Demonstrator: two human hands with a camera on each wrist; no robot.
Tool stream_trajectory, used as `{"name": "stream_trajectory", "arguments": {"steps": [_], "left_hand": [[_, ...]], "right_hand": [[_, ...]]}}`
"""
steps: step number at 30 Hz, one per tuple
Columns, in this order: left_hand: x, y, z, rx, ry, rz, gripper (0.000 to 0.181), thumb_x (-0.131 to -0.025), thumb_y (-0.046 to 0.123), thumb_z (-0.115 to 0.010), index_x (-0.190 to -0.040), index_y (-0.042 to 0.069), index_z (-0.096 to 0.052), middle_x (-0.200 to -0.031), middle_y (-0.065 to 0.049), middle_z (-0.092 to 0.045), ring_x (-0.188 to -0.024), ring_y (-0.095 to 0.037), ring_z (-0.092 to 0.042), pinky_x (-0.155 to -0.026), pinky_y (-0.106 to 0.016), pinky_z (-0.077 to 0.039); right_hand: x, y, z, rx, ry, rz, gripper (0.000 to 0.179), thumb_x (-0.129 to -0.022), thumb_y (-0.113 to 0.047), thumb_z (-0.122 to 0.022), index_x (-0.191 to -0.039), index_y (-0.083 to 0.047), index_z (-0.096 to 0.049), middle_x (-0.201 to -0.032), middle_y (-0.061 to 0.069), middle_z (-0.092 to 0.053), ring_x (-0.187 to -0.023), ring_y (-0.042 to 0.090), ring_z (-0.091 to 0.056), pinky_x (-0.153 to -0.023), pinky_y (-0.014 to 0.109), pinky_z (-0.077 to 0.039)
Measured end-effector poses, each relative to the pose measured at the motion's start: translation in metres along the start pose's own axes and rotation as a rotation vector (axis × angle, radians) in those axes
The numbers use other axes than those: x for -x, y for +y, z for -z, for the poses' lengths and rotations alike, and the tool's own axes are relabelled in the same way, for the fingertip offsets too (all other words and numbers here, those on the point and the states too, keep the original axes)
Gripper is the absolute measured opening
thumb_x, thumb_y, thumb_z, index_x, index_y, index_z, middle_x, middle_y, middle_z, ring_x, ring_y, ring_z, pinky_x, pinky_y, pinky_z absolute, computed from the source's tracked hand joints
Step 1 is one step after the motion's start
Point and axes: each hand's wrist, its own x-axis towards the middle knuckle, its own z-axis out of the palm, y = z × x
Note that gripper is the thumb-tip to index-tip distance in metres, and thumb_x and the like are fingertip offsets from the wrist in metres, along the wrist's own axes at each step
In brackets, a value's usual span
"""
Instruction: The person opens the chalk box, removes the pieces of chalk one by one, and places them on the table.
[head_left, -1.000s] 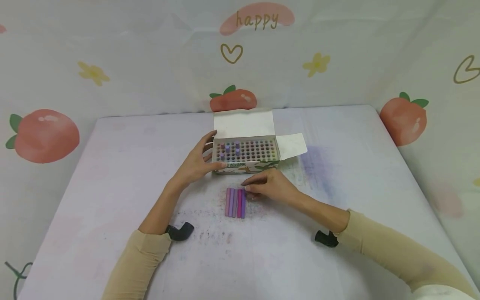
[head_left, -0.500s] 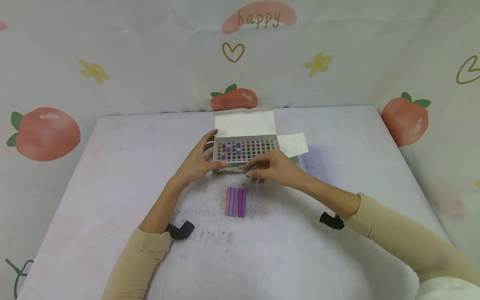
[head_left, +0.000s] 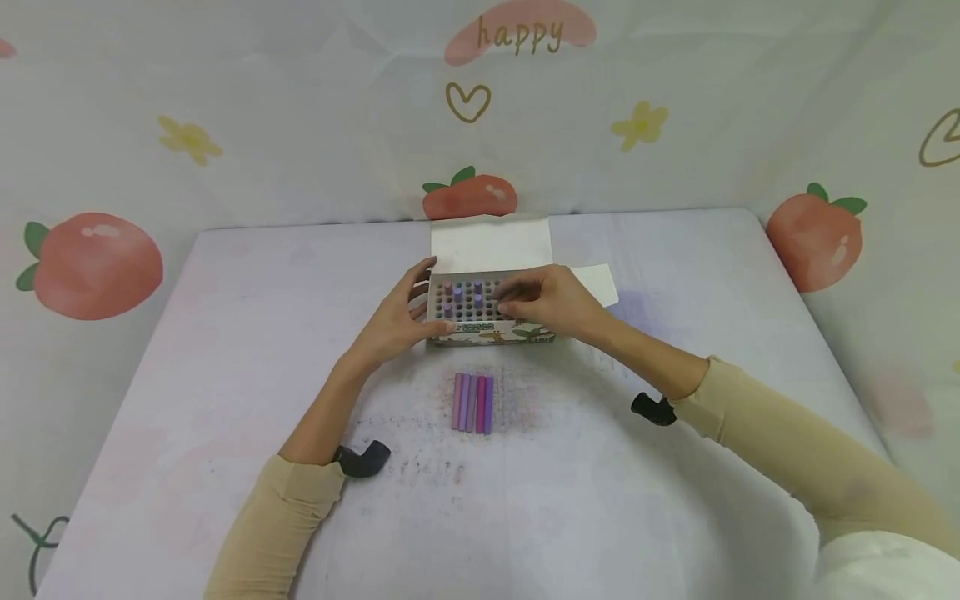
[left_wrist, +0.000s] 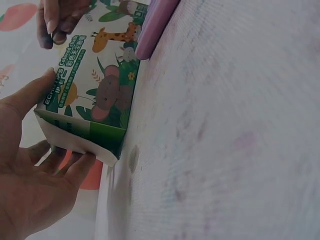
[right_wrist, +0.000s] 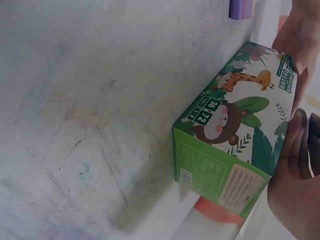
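A cardboard chalk box point(head_left: 495, 333), printed with animals, has its lid raised and a side flap out. Its top is a grid of holes, several with purple and pink chalk ends showing. My left hand point(head_left: 396, 321) grips the box's left end, thumb on the front edge and fingers round the side. Over the right part of the holes is my right hand point(head_left: 551, 302), fingers bent and thumb near the fingertips. Whether a chalk is between them is hidden. Several pink and purple chalk sticks point(head_left: 472, 403) lie side by side in front of the box.
The box's white lid point(head_left: 491, 244) stands up at the back, and its side flap point(head_left: 597, 284) sticks out to the right. Coloured chalk smudges point(head_left: 643, 312) mark the white table. A patterned cloth point(head_left: 337, 108) rises behind the table.
From beside the chalk sticks, my right hand has moved up and away from me onto the box's holes. My left hand keeps its place, and the chalk sticks lie as before.
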Motion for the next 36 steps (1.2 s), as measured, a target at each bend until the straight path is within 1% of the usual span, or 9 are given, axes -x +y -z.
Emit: {"name": "stream_trajectory", "arguments": {"steps": [3, 7, 10, 16, 21, 24, 30, 32, 36], "left_hand": [[0.0, 0.0, -0.001, 0.0, -0.001, 0.003, 0.102, -0.083, 0.021, -0.083, -0.159, 0.027, -0.017, -0.159, -0.006, -0.024, -0.146, -0.025, -0.028, -0.119, -0.038, -0.033], [0.0, 0.0, -0.001, 0.001, -0.001, 0.001, 0.102, -0.083, 0.019, -0.083, -0.159, 0.026, -0.017, -0.159, -0.006, -0.024, -0.145, -0.025, -0.028, -0.119, -0.038, -0.032], [0.0, 0.0, -0.002, 0.002, 0.0, 0.003, 0.101, -0.083, 0.018, -0.083, -0.159, 0.026, -0.017, -0.159, -0.006, -0.024, -0.145, -0.025, -0.028, -0.119, -0.037, -0.032], [-0.001, -0.001, -0.002, 0.019, -0.001, -0.005, 0.1, -0.084, 0.016, -0.082, -0.159, 0.025, -0.017, -0.159, -0.006, -0.024, -0.145, -0.026, -0.028, -0.119, -0.038, -0.032], [-0.001, -0.001, -0.001, 0.023, -0.002, -0.003, 0.101, -0.083, 0.017, -0.082, -0.159, 0.025, -0.017, -0.159, -0.006, -0.024, -0.145, -0.025, -0.028, -0.119, -0.037, -0.032], [-0.001, -0.002, -0.001, 0.017, 0.0, 0.001, 0.101, -0.083, 0.017, -0.083, -0.159, 0.025, -0.017, -0.159, -0.006, -0.023, -0.146, -0.025, -0.028, -0.119, -0.037, -0.032], [-0.002, -0.003, -0.001, 0.012, 0.002, -0.005, 0.101, -0.083, 0.017, -0.083, -0.159, 0.025, -0.018, -0.159, -0.007, -0.024, -0.145, -0.026, -0.028, -0.119, -0.037, -0.032], [-0.002, -0.003, -0.001, 0.012, 0.005, -0.005, 0.101, -0.082, 0.016, -0.083, -0.159, 0.025, -0.018, -0.159, -0.007, -0.024, -0.145, -0.026, -0.028, -0.119, -0.038, -0.032], [-0.002, -0.003, -0.001, 0.013, 0.014, 0.0, 0.102, -0.081, 0.017, -0.084, -0.159, 0.025, -0.019, -0.158, -0.006, -0.025, -0.145, -0.025, -0.029, -0.118, -0.038, -0.033]], "right_hand": [[-0.004, 0.003, 0.0, 0.044, 0.01, -0.008, 0.017, -0.091, -0.01, -0.072, -0.108, -0.007, -0.075, -0.097, 0.003, -0.073, -0.086, 0.016, -0.07, -0.076, 0.032, -0.061], [-0.008, 0.005, -0.001, 0.081, 0.013, -0.014, 0.02, -0.092, -0.007, -0.07, -0.111, -0.009, -0.074, -0.102, 0.004, -0.073, -0.09, 0.015, -0.07, -0.078, 0.031, -0.06], [-0.012, 0.004, -0.002, 0.088, -0.005, -0.012, 0.023, -0.092, -0.006, -0.069, -0.114, -0.009, -0.073, -0.104, 0.003, -0.073, -0.093, 0.015, -0.069, -0.079, 0.031, -0.059], [-0.021, 0.004, -0.006, 0.088, -0.038, -0.015, 0.023, -0.092, -0.005, -0.068, -0.114, -0.01, -0.074, -0.104, 0.001, -0.073, -0.093, 0.013, -0.069, -0.078, 0.029, -0.059], [-0.026, 0.006, -0.008, 0.099, -0.049, -0.038, 0.024, -0.091, -0.007, -0.071, -0.114, -0.011, -0.075, -0.104, -0.001, -0.074, -0.093, 0.012, -0.07, -0.081, 0.03, -0.059], [-0.029, 0.005, -0.008, 0.119, -0.059, -0.07, 0.024, -0.091, -0.012, -0.074, -0.115, -0.013, -0.076, -0.105, -0.001, -0.074, -0.094, 0.012, -0.069, -0.082, 0.031, -0.058], [-0.033, 0.005, -0.01, 0.2, -0.06, -0.123, 0.027, -0.087, -0.024, -0.079, -0.113, -0.017, -0.078, -0.107, -0.003, -0.074, -0.089, 0.014, -0.064, -0.073, 0.029, -0.053], [-0.034, 0.005, -0.012, 0.219, -0.056, -0.125, 0.026, -0.087, -0.025, -0.079, -0.112, -0.018, -0.078, -0.107, -0.003, -0.074, -0.087, 0.014, -0.064, -0.069, 0.029, -0.051], [-0.034, 0.007, -0.015, 0.263, -0.044, -0.1, 0.024, -0.087, -0.025, -0.079, -0.11, -0.018, -0.079, -0.106, -0.001, -0.075, -0.083, 0.013, -0.064, -0.062, 0.027, -0.048]]}}
